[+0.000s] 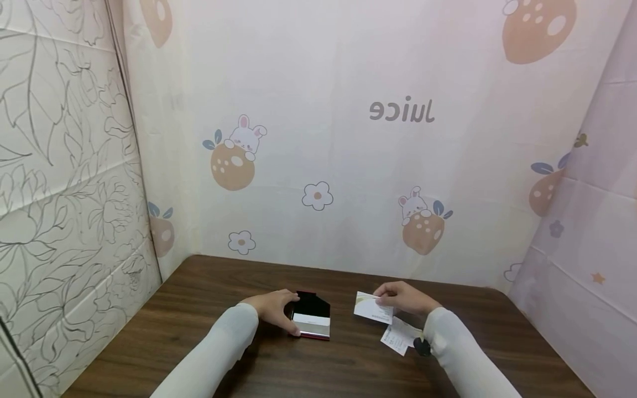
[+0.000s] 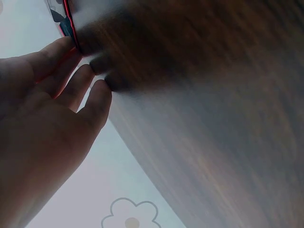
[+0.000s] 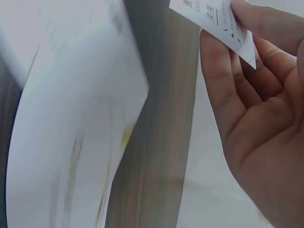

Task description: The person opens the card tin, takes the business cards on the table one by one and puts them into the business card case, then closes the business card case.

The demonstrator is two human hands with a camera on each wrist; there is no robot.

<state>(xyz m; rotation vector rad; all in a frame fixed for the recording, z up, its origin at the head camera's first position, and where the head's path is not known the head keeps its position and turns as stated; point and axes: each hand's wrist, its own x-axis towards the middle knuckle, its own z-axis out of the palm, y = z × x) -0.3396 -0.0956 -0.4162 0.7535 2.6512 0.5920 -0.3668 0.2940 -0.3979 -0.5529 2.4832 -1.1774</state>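
On the table lies an opened card case (image 1: pixel 312 305) with a black inside, a silvery near part and a red edge. A white strip crosses its middle. My left hand (image 1: pixel 272 309) grips the case's left side, thumb at the near corner and fingers at the far one. In the left wrist view fingertips touch the case's red edge (image 2: pixel 71 23). My right hand (image 1: pixel 405 297) pinches a white business card (image 1: pixel 370 309) with gold curves and small print, held tilted between thumb and fingers. Beneath it, more white cards (image 1: pixel 398 336) lie overlapping on the table.
The dark wood table (image 1: pixel 348 370) ends at a patterned curtain (image 1: pixel 318 155) behind, with more curtain at both sides. A small black object (image 1: pixel 422 347) sits beside the right sleeve (image 1: pixel 458 348). Blurred white cards (image 3: pixel 71 118) fill the right wrist view's left side.
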